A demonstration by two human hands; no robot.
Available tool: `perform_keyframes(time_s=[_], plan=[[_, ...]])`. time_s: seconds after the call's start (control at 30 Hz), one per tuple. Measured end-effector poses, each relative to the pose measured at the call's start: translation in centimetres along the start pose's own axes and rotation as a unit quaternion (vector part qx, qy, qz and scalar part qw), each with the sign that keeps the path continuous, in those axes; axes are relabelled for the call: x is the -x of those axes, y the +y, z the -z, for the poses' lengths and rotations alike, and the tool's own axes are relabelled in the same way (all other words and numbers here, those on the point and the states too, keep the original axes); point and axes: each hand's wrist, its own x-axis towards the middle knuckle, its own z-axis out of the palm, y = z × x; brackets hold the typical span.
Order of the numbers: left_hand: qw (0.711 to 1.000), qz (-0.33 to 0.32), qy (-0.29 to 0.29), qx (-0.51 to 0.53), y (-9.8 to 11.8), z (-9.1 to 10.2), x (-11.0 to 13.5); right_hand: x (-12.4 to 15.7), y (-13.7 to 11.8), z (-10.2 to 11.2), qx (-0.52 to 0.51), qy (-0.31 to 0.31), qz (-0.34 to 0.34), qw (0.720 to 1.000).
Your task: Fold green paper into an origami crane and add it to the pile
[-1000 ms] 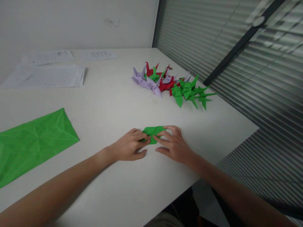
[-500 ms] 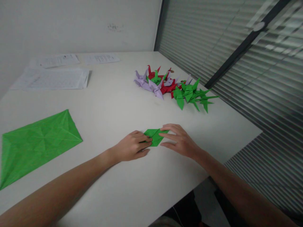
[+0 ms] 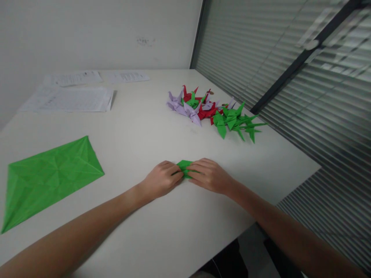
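Observation:
A small folded green paper (image 3: 184, 165) lies on the white table (image 3: 162, 231) near its front edge. My left hand (image 3: 161, 180) presses on its left end with curled fingers. My right hand (image 3: 209, 176) lies over its right part, fingers bent down onto the paper and covering most of it. Only a small green corner shows between the two hands.
A large creased green sheet (image 3: 52, 173) lies flat at the left. A pile of several folded paper cranes (image 3: 213, 112), lilac, red and green, sits at the back right. Printed white papers (image 3: 69, 98) lie at the far left. Window blinds run along the right edge.
My right hand has come down over the green paper and now hides most of it. The left hand stays on its left end. The camera view has shifted slightly.

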Motion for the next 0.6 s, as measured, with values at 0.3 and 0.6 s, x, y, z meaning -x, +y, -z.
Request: perform_keyframes(time_s=[0.3, 0.6], plan=[[0.985, 0.095, 0.142, -0.028, 0.9, 2.3, -0.8, -2.2, 0.2, 1.8, -0.114, 0.013, -0.163, 0.98], [0.997, 0.02, 0.075, 0.022, 0.8, 1.6, -0.4, -2.3, 1.9, -0.1, -0.461, -0.037, -0.442, 0.768]])
